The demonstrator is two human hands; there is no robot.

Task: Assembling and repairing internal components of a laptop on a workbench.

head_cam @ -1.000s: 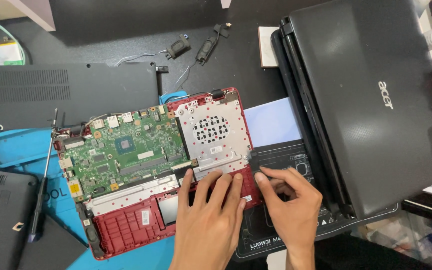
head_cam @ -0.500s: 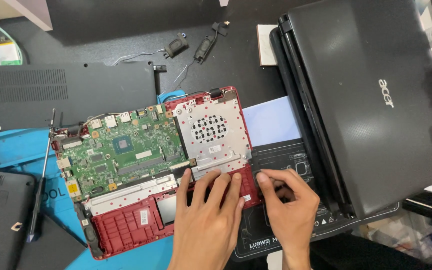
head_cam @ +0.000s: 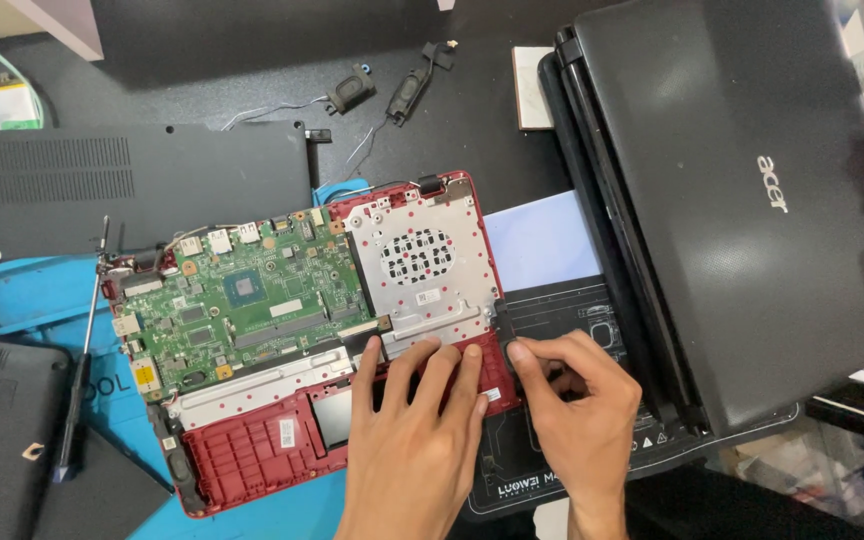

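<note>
Head view: a screwdriver (head_cam: 80, 380) lies at the left on the blue mat (head_cam: 22, 300). Beside it sits the opened red laptop base (head_cam: 302, 340) with its green motherboard (head_cam: 242, 305). The left hand (head_cam: 417, 430) presses flat, released, on its lower edge; the right hand (head_cam: 577, 410) pinches the base's right corner.

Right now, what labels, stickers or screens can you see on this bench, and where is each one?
Small white sticker: rectangular, on the silver metal plate of the red laptop base.
Yellow label: small, square, at the green circuit board left edge.
White emblem: on the closed black laptop lid, right.
No lit screens.
</note>
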